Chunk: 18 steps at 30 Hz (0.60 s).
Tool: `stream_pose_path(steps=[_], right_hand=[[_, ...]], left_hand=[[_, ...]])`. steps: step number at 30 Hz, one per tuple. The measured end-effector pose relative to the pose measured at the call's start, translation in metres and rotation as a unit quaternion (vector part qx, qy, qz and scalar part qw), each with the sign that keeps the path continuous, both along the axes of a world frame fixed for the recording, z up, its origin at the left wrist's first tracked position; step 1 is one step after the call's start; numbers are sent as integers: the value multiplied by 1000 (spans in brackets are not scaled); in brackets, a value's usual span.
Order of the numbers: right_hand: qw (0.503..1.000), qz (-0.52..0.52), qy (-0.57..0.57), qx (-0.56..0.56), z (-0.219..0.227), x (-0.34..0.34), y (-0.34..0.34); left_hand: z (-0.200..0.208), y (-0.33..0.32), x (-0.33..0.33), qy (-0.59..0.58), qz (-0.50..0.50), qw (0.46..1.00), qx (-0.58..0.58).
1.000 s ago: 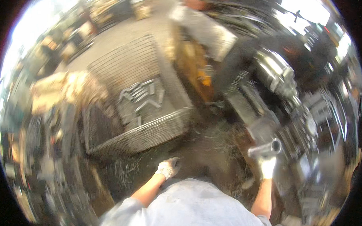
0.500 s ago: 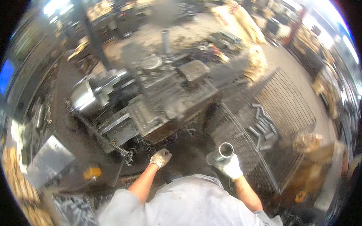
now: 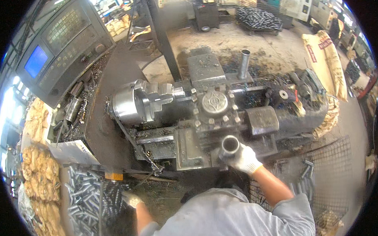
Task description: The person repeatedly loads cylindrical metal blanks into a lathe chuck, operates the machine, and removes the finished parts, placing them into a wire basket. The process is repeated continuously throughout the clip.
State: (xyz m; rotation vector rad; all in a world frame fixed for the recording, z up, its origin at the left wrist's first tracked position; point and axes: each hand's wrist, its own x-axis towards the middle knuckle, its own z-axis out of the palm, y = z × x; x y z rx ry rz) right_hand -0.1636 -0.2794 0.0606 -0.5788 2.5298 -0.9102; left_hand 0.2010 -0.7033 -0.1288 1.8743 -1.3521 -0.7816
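Note:
My right hand, in a white knit glove, is closed round a short metal tube that stands roughly upright, its open end facing up. It is over the front edge of the lathe's carriage. My left hand, also gloved, hangs low beside a bin of many cut metal tubes; its fingers are too dark and small to make out. In front of me, the lathe's chuck shows stepped jaws at the left, next to the round-capped tool post.
A control panel with a blue screen stands at the left. Another tube is upright behind the tool post. A wire basket with tubes is at the right. Woven sacks lie beyond the lathe's right end.
My view has turned left. My right hand has carried the tube forward to the carriage. My left hand has dropped from near the lathe's front to beside the tube bin.

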Motion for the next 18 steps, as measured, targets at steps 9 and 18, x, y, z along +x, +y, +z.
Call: stream_pose_path(steps=[9,18], right_hand=[[953,128,88,-261,127,-164,0],[927,307,-132,168,68,-255,-272]], left_hand=[[5,-67,18,-120,-120,969,-181],[-6,-61,15,414,-68,905,63]])
